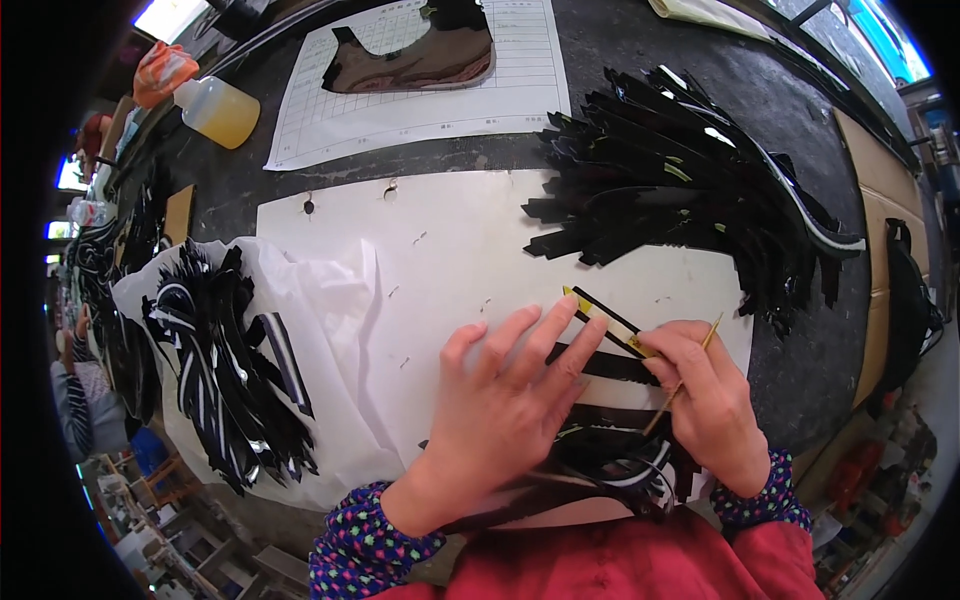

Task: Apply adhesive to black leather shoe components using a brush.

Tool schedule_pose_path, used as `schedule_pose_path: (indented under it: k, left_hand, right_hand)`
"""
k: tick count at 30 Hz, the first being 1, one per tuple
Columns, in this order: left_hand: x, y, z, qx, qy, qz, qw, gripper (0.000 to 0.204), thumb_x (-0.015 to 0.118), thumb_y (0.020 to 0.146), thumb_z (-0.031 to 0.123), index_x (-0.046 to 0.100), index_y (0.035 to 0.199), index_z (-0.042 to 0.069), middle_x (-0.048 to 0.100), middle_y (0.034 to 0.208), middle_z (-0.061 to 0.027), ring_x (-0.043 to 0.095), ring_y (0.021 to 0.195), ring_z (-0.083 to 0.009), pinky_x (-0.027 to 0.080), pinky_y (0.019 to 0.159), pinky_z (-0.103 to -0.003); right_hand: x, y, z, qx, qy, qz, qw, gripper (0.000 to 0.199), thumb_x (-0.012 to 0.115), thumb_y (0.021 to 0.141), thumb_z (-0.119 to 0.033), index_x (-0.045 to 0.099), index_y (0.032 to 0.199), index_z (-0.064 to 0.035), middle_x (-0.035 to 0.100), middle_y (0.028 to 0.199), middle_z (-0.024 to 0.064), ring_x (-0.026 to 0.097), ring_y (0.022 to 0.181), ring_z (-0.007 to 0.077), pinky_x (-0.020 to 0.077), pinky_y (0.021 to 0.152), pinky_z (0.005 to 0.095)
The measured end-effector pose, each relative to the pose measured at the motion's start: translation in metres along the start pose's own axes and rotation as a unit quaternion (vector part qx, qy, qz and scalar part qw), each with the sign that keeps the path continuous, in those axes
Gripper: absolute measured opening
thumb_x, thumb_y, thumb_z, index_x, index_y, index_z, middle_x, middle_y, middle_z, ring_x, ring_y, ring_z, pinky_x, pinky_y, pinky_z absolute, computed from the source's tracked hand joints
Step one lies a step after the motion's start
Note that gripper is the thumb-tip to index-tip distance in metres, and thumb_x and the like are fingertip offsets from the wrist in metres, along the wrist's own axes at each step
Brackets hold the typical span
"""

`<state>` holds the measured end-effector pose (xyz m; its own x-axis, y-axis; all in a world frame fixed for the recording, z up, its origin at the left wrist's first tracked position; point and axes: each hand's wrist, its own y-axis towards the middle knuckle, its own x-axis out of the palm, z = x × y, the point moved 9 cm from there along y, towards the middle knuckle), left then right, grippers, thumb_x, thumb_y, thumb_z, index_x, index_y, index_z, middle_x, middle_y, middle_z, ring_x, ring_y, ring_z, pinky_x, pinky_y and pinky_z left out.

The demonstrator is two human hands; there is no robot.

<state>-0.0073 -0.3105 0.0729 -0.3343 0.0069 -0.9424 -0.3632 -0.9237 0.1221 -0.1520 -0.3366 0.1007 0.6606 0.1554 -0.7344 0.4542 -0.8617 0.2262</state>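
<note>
My left hand (508,385) lies spread over the white board (430,230), its fingertips touching a narrow strip with black edges and a yellow and cream middle (603,318). At the strip's right end are the closed fingers of my right hand (708,395). A thin yellowish stick (684,380) slants through that hand, its lower tip pointing toward me; whether it is a brush I cannot tell. Just below the strip is a flat black strip (612,366). Between my hands and my body lie loose black strips (600,455), some white-edged, partly hidden by the hands.
A fanned heap of glossy black strips (670,170) spreads over the board's far right. At left, a bundle of black and white strips (225,370) rests on white paper (345,330). Farther back are a bottle of yellow liquid (222,112) and a dark curved piece (420,58) on a printed sheet (530,95).
</note>
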Motion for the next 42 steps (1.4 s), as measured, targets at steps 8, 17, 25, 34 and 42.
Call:
schedule_pose_path:
  k: [8, 17, 25, 34, 42]
  left_hand:
    - [-0.004, -0.001, 0.002, 0.013, 0.008, 0.035, 0.999, 0.053, 0.067, 0.092, 0.028, 0.055, 0.143, 0.023, 0.052, 0.144, 0.0008, 0.048, 0.126, -0.0170, 0.031, 0.105, -0.042]
    - [-0.007, -0.004, -0.001, 0.007, -0.009, 0.050, 0.999, 0.053, 0.066, 0.092, 0.029, 0.055, 0.143, 0.022, 0.051, 0.145, -0.0004, 0.047, 0.130, -0.0172, 0.033, 0.105, -0.041]
    - [0.002, -0.007, -0.004, -0.008, -0.013, 0.033, 0.999, 0.050, 0.063, 0.094, 0.032, 0.056, 0.143, 0.026, 0.046, 0.150, -0.0006, 0.043, 0.134, -0.0170, 0.026, 0.111, -0.043]
    - [0.002, -0.006, -0.002, -0.011, -0.006, 0.033, 0.999, 0.051, 0.064, 0.093, 0.032, 0.055, 0.143, 0.026, 0.047, 0.149, -0.0004, 0.042, 0.134, -0.0170, 0.025, 0.111, -0.042]
    - [0.000, -0.007, -0.004, -0.006, -0.030, 0.047, 0.998, 0.053, 0.068, 0.091, 0.029, 0.056, 0.143, 0.026, 0.048, 0.148, 0.0005, 0.043, 0.133, -0.0180, 0.027, 0.108, -0.043]
  right_hand:
    - [-0.025, 0.036, -0.010, -0.007, 0.096, -0.039, 0.995, 0.032, 0.057, 0.103, -0.021, 0.061, 0.128, -0.0008, 0.059, 0.088, 0.0111, 0.058, 0.072, 0.0190, 0.0481, 0.062, 0.0306]
    - [0.041, 0.046, 0.032, 0.126, 0.283, -0.023, 0.950, 0.021, 0.055, 0.107, -0.020, 0.057, 0.097, -0.0012, 0.058, 0.073, 0.0029, 0.052, 0.060, 0.0056, 0.0424, 0.051, 0.0230]
    - [0.039, 0.053, 0.011, 0.053, 0.172, -0.015, 0.984, 0.016, 0.058, 0.104, -0.012, 0.059, 0.098, 0.0017, 0.060, 0.075, 0.0073, 0.060, 0.061, 0.0125, 0.0501, 0.056, 0.0271]
    - [0.037, 0.054, 0.011, 0.035, 0.171, -0.013, 0.985, 0.015, 0.058, 0.104, -0.011, 0.059, 0.097, 0.0022, 0.060, 0.076, 0.0081, 0.059, 0.061, 0.0121, 0.0493, 0.055, 0.0274]
    - [0.010, 0.046, 0.002, -0.020, 0.089, 0.008, 0.996, 0.018, 0.069, 0.095, -0.009, 0.062, 0.107, 0.0028, 0.061, 0.081, 0.0098, 0.061, 0.073, 0.0211, 0.0499, 0.065, 0.0315]
